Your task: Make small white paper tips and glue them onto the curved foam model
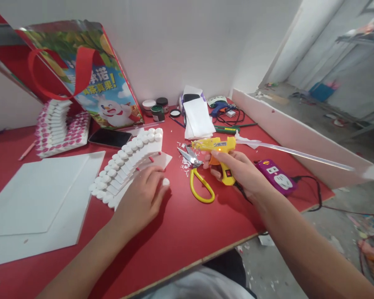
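My right hand (pixel 228 166) is closed around the grip of a yellow hot glue gun (pixel 214 144). Its small light glows, and a long clear glue stick (pixel 295 154) sticks out of the back. Over the edge of a fanned white layered piece (pixel 126 168), bordered with rounded white bits, rests my left hand (pixel 145 189). Its fingers are loosely bent, with the thumb apart from them. A small white spot shows at the thumb tip; whether it is a nail or a loose bit, I cannot tell. Yellow-handled scissors (pixel 202 187) lie partly open between my hands, beside white scraps (pixel 185 162).
White boards (pixel 28 199) lie at the left, near a dark phone (pixel 110 137) and a pink-edged white piece (pixel 62 131). Behind stand a printed bag (pixel 108 83) and paint jars (pixel 157 113). A purple power strip (pixel 275 176) with a cord sits at the right edge.
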The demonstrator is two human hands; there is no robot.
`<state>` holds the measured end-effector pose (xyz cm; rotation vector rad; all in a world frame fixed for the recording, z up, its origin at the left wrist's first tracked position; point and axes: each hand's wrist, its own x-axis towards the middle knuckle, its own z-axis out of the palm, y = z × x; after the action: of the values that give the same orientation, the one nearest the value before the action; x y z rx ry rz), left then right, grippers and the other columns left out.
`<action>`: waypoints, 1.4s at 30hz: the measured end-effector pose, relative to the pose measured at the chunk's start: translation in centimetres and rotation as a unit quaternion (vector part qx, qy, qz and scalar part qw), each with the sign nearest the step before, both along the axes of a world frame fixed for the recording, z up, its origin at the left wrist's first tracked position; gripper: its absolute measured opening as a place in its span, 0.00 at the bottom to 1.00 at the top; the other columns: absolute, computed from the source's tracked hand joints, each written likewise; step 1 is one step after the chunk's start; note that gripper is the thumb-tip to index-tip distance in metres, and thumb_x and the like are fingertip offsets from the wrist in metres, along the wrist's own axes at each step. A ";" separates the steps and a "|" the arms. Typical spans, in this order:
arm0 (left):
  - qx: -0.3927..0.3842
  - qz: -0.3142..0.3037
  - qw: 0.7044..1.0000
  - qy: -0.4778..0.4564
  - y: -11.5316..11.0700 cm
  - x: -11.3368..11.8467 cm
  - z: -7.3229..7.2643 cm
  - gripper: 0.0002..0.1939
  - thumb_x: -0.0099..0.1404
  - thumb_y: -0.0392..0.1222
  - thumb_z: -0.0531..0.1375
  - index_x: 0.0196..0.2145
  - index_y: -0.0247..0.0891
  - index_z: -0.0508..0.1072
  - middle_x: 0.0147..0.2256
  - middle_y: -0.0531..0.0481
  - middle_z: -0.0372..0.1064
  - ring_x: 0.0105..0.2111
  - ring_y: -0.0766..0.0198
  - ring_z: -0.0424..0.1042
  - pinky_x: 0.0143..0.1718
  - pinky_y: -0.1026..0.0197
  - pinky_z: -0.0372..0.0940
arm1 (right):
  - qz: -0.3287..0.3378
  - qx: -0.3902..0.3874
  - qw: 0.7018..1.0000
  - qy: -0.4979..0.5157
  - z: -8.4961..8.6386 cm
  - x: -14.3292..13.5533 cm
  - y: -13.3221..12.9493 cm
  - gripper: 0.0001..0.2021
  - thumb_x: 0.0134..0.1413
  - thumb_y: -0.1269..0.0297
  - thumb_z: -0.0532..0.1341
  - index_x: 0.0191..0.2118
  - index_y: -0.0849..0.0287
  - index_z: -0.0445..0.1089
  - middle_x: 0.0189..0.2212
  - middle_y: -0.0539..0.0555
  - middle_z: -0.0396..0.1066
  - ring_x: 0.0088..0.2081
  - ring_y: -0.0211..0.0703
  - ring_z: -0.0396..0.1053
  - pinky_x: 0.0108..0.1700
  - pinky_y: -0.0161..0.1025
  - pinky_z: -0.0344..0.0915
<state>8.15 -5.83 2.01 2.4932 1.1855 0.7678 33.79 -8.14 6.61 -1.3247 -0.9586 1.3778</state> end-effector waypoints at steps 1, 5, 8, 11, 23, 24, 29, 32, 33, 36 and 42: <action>-0.052 0.018 0.997 -0.054 0.2 0.5 0.2 0.09 0.73 0.45 0.55 0.40 0.39 0.72 0.44 0.42 0.74 0.45 0.53 0.74 0.47 0.51 0.69 | 0.005 0.002 1.000 0.000 0.0 -0.2 0.1 0.18 0.51 0.48 0.68 0.31 0.60 0.72 0.29 0.53 0.75 0.23 0.33 0.60 0.25 0.35 0.56; -0.241 0.116 0.933 -0.241 1.3 2.6 0.4 0.10 0.65 0.49 0.64 0.36 0.40 0.74 0.29 0.53 0.69 0.27 0.64 0.69 0.30 0.62 0.64 | -0.003 0.013 1.000 0.013 -0.6 -0.8 0.2 0.20 0.51 0.44 0.68 0.29 0.58 0.71 0.26 0.51 0.72 0.22 0.34 0.59 0.24 0.35 0.54; -0.333 0.119 0.854 -0.381 1.5 3.4 0.2 0.12 0.62 0.49 0.68 0.38 0.39 0.74 0.28 0.54 0.69 0.28 0.66 0.68 0.31 0.64 0.64 | 0.002 0.013 0.999 0.038 -1.4 -1.2 -0.2 0.21 0.52 0.43 0.68 0.28 0.58 0.70 0.24 0.51 0.71 0.21 0.34 0.58 0.25 0.36 0.54; -0.443 0.124 0.751 -0.474 1.1 3.7 0.1 0.15 0.57 0.46 0.71 0.37 0.37 0.75 0.29 0.54 0.71 0.28 0.68 0.70 0.32 0.65 0.66 | 0.007 0.007 0.999 0.054 -2.2 -1.5 -0.8 0.21 0.54 0.44 0.67 0.28 0.59 0.71 0.24 0.51 0.71 0.21 0.34 0.59 0.24 0.36 0.53; -0.549 0.128 0.622 -0.543 0.2 3.5 0.3 0.08 0.56 0.35 0.69 0.33 0.32 0.76 0.30 0.45 0.79 0.28 0.64 0.78 0.34 0.63 0.74 | 0.029 0.001 0.999 0.028 -2.8 -2.2 -0.6 0.21 0.56 0.44 0.66 0.27 0.60 0.70 0.23 0.50 0.70 0.20 0.33 0.58 0.25 0.36 0.52; -0.555 0.124 0.614 -0.547 0.2 3.5 0.3 0.07 0.57 0.35 0.69 0.33 0.31 0.76 0.31 0.44 0.80 0.30 0.63 0.79 0.37 0.62 0.75 | 0.032 0.003 0.999 0.026 -2.6 -2.2 -0.5 0.21 0.56 0.44 0.66 0.28 0.60 0.70 0.23 0.50 0.70 0.20 0.33 0.58 0.25 0.36 0.52; -0.570 0.087 0.591 -0.565 0.4 3.1 0.1 0.05 0.60 0.36 0.68 0.33 0.32 0.76 0.35 0.41 0.81 0.34 0.60 0.80 0.39 0.61 0.75 | 0.059 0.014 0.998 0.008 -1.7 -2.2 -0.6 0.21 0.60 0.45 0.64 0.28 0.60 0.72 0.25 0.51 0.71 0.21 0.33 0.58 0.26 0.36 0.53; -0.576 0.078 0.566 -0.585 0.7 2.9 0.0 0.04 0.61 0.35 0.68 0.33 0.33 0.76 0.31 0.46 0.77 0.30 0.67 0.76 0.34 0.66 0.72 | 0.070 0.019 0.997 -0.001 -1.5 -2.1 -1.2 0.21 0.61 0.45 0.63 0.28 0.60 0.72 0.25 0.52 0.71 0.21 0.34 0.59 0.26 0.37 0.54; -0.579 0.076 0.555 -0.593 0.7 2.9 0.0 0.04 0.60 0.34 0.68 0.33 0.33 0.76 0.31 0.47 0.76 0.29 0.68 0.74 0.33 0.67 0.71 | 0.073 0.018 0.997 -0.003 -1.4 -2.1 -1.5 0.22 0.61 0.45 0.63 0.28 0.60 0.71 0.24 0.52 0.70 0.21 0.34 0.59 0.25 0.37 0.54; -0.594 0.070 0.521 -0.608 0.9 2.9 0.0 0.04 0.59 0.33 0.68 0.31 0.32 0.76 0.30 0.50 0.73 0.28 0.72 0.71 0.29 0.71 0.68 | 0.087 0.017 0.996 -0.019 -1.1 -2.1 -2.2 0.23 0.62 0.44 0.62 0.27 0.60 0.71 0.22 0.51 0.67 0.21 0.35 0.59 0.24 0.36 0.53; -0.604 0.084 0.502 -0.613 0.8 3.0 0.1 0.03 0.58 0.30 0.68 0.30 0.30 0.76 0.31 0.47 0.73 0.27 0.72 0.70 0.29 0.70 0.69 | 0.136 0.046 0.988 -0.053 -0.7 -2.2 -2.4 0.26 0.66 0.45 0.58 0.23 0.60 0.66 0.20 0.50 0.63 0.21 0.33 0.59 0.24 0.35 0.53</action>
<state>11.11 -5.02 2.11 0.3243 0.7550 0.9074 31.62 -10.54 5.90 -1.2411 -1.2967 1.4578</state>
